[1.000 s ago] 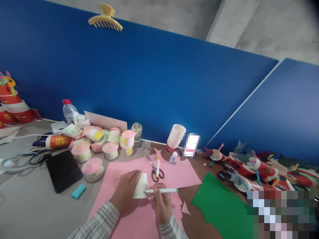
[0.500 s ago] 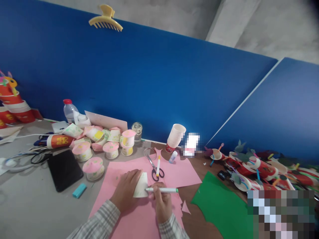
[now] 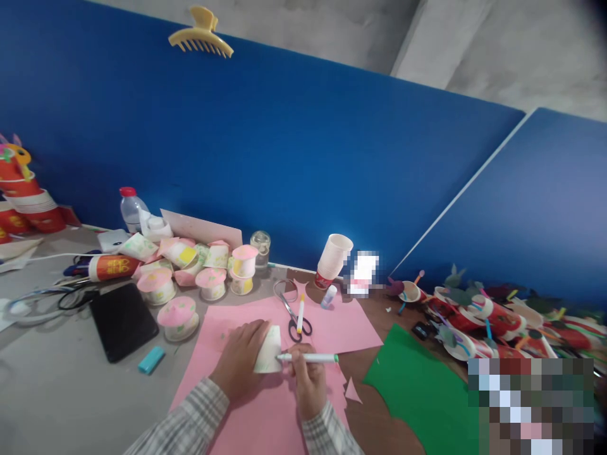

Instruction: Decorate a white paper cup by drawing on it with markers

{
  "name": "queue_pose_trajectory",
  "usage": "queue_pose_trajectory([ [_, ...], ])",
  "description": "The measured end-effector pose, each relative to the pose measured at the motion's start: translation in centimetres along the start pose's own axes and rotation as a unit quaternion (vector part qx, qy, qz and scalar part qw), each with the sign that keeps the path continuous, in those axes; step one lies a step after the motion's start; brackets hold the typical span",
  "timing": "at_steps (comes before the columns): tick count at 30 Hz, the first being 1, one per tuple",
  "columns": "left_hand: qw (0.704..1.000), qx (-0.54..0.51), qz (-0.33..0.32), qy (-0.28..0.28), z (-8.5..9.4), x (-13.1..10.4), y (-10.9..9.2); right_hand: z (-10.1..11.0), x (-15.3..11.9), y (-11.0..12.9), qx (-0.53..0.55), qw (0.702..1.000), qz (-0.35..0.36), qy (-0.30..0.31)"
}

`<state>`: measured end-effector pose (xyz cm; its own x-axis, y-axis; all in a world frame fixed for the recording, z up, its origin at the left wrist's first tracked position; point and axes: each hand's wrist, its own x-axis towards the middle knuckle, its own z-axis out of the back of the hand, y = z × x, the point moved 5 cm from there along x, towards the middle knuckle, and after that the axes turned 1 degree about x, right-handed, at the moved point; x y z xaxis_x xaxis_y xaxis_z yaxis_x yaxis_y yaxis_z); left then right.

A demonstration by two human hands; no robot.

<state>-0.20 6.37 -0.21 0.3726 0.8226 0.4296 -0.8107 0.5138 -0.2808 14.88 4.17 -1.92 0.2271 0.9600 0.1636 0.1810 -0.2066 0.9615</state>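
My left hand (image 3: 241, 360) is laid over the left side of a white paper piece (image 3: 269, 355) with faint green marks, gripping it against the pink paper sheet (image 3: 270, 417). Pinched in the fingers of my right hand (image 3: 308, 379) is a green marker (image 3: 320, 357), its tip touching the right edge of the white piece. Just beyond my hands are a pair of scissors (image 3: 287, 306) with dark handles and a yellow-tipped marker (image 3: 300, 314). The thumb side of my left hand and part of the white piece are hidden.
To the left stand several pink-topped paper-cup crafts (image 3: 177, 316), a black tablet (image 3: 124, 322) and a turquoise marker cap (image 3: 152, 359). Stacked paper cups (image 3: 334, 256) and a glue stick (image 3: 329, 297) are behind. Green paper (image 3: 417, 392) and more cup crafts (image 3: 497, 319) lie right.
The view has shifted very slightly. Both hands stay where they were, and the marker tip sits a touch differently at the white piece's edge.
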Motion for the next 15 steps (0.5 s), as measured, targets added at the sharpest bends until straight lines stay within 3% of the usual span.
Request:
queue_pose_trajectory([
  [15, 1.0, -0.008, -0.003, 0.002, -0.06, 0.08, 0.07, -0.02, -0.23, 0.04, 0.026, 1.0, 0.012, 0.013],
])
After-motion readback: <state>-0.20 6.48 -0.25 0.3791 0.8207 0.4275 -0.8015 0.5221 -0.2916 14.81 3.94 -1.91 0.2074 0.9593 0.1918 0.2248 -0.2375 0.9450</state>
